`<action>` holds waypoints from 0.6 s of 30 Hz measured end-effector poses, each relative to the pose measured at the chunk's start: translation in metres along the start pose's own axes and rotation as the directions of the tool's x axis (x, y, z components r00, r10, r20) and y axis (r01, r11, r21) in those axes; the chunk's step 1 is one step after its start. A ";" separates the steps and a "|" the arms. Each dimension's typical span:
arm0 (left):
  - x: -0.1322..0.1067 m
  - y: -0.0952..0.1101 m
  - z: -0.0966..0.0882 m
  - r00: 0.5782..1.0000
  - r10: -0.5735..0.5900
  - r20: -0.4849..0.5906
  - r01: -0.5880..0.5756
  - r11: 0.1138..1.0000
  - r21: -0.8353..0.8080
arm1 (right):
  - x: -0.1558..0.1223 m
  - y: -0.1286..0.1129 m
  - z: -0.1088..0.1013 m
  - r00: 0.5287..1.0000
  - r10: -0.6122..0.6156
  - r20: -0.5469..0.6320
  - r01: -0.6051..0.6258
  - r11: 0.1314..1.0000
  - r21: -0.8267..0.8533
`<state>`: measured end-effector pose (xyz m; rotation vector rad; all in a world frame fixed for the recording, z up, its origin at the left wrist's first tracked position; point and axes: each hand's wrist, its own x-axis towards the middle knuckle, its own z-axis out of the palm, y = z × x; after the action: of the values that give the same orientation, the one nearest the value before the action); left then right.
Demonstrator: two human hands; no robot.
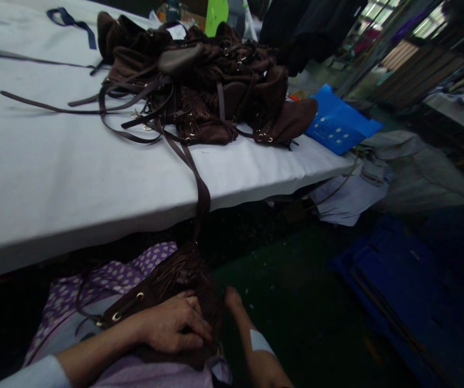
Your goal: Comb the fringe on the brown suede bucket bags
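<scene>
A dark brown fringed bag (163, 280) with gold-coloured eyelets lies across my lap, over purple dotted cloth. My left hand (175, 323) is on top of the bag, its fingers curled closed on the brown material. Beside the bag's right edge is my right hand (233, 297), small in view and blurred; its fingers cannot be made out. A pale patch (261, 342) shows on the right forearm. One brown strap (201, 194) hangs over the table edge and runs down toward the bag.
On the white-covered table (74, 178) lies a heap of brown bags (215, 102) with trailing straps. A blue plastic bag (339, 124) sits at the table's right end. Dark blue flat pieces (409, 291) are at lower right, beside the green floor (296, 302).
</scene>
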<state>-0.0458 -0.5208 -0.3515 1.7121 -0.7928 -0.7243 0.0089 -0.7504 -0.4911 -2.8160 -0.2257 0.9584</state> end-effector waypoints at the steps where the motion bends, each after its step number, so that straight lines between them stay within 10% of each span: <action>1: 0.000 0.000 -0.001 1.000 -0.011 0.004 0.011 1.000 0.002 | -0.005 0.005 -0.003 1.000 0.001 -0.016 -0.001 1.000 0.003; 12: 0.006 -0.003 0.003 0.999 0.043 0.005 -0.043 0.998 0.039 | -0.006 -0.082 -0.053 0.837 -0.502 -0.218 0.508 0.861 -0.036; 18: 0.001 -0.004 0.002 0.999 0.033 -0.010 -0.032 0.999 0.042 | 0.006 -0.092 -0.048 0.830 -0.528 -0.183 0.519 0.849 -0.097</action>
<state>-0.0458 -0.5218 -0.3557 1.7354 -0.8318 -0.6798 0.0341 -0.6644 -0.4390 -2.6238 -0.9436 0.5378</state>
